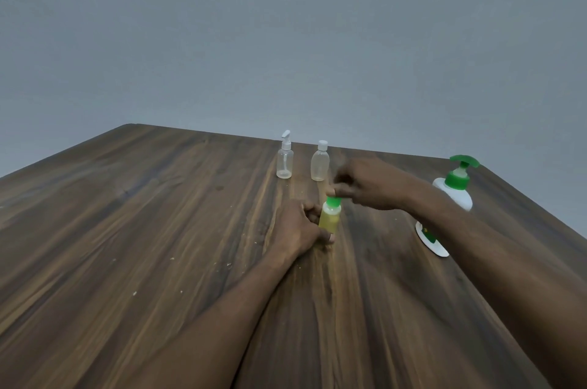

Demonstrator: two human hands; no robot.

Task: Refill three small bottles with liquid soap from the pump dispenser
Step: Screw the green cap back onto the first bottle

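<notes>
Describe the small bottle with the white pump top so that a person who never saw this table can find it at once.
Look near the far edge of the wooden table, where two clear small bottles stand side by side. The pump-top bottle is the left one. Only it has a white pump nozzle; its neighbour has a plain round cap.

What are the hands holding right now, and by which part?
The left hand grips the small yellow bottle round its body; the right hand pinches its green cap.
</notes>
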